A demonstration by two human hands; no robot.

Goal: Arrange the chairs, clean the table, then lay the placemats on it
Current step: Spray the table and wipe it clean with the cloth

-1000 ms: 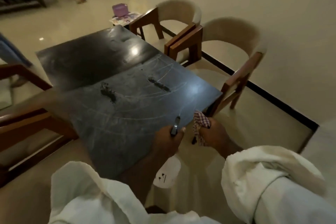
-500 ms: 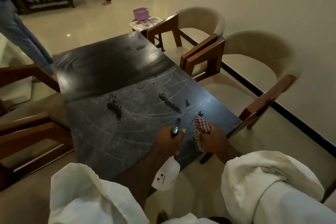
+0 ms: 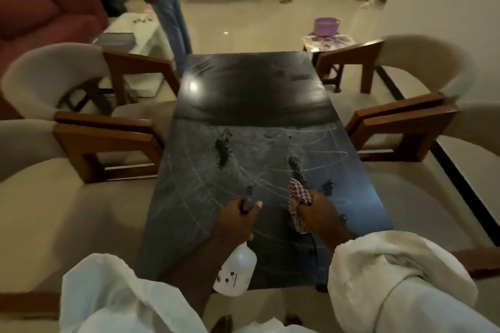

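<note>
While clenched around a white spray bottle (image 3: 236,270), left hand (image 3: 234,220) hovers above dark desk (image 3: 251,94). Right hand (image 3: 320,215), fingers grasping a checkered cloth (image 3: 297,199), just beside. Dark smudges (image 3: 223,150) ahead of both. Chairs (image 3: 414,119) flanking either side.

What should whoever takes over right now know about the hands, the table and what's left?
Left hand: gripping the spray bottle over the near table edge.
Right hand: holding the checked cloth just above the table.
Done: chairs stand along both sides.
Left: two dark smears and chalky arcs remain on the near half; wipe them, then lay placemats, none in view.
</note>
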